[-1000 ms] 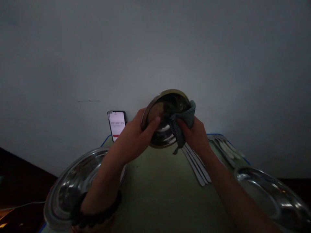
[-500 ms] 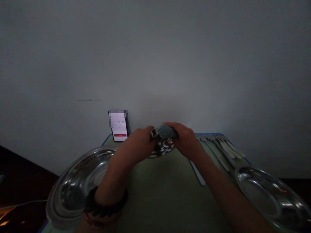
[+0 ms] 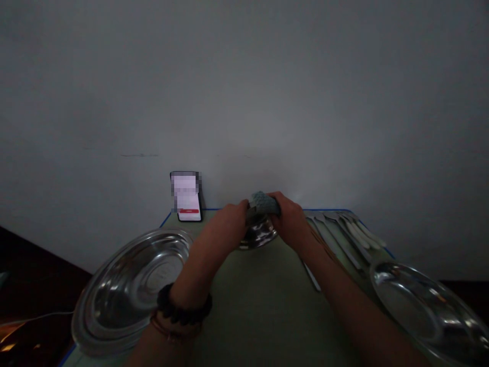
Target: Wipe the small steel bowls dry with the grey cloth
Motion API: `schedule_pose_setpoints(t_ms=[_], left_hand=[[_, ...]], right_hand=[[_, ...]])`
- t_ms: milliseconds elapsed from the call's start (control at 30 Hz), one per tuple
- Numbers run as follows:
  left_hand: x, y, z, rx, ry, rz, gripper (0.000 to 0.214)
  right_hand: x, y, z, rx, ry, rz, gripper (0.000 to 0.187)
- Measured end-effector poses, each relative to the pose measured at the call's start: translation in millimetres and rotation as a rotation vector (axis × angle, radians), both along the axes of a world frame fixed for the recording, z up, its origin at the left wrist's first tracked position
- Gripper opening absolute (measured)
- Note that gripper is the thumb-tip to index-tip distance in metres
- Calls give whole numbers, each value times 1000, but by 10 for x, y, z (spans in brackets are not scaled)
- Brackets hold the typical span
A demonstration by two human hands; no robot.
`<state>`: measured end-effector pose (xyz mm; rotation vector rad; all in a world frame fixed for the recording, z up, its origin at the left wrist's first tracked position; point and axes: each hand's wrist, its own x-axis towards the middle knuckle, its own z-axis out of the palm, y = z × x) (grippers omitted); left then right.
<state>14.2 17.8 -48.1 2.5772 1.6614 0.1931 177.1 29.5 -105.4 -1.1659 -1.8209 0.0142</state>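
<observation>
We have the fingers of our left hand (image 3: 225,227) clamped on the left side of the small stainless-steel bowl (image 3: 260,235), while those of our right hand (image 3: 289,220) are closed on a grey-green cloth (image 3: 263,203) at the bowl's far side. Our hands hide much of the bowl, and we cannot tell whether it touches the green tabletop (image 3: 252,311). Just right of the bowl, partly behind our forearm, lie a table knife (image 3: 312,277) and, beyond it, white-handled cutlery (image 3: 361,235). Left of the bowl, a smartphone (image 3: 189,199) leans on the wall (image 3: 244,92). Nearer us than the bowl, wide metal basins sit left (image 3: 114,306) and right (image 3: 424,316).
</observation>
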Motion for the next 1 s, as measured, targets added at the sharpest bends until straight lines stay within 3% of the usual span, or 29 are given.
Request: schedule_pose_setpoints(t_ms=[167, 400, 633, 1000], left_hand=[[-61, 25, 28, 30, -17, -10, 48], [-80, -13, 167, 94, -170, -19, 51], [-63, -7, 127, 102, -101, -10, 50], [-67, -94, 218, 66, -208, -70, 59]], right_hand=[[67, 50, -73, -38, 75, -54, 26], [170, 68, 39, -28, 290, -179, 26], [135, 54, 22, -136, 310, -192, 29], [143, 26, 107, -103, 362, -229, 24]])
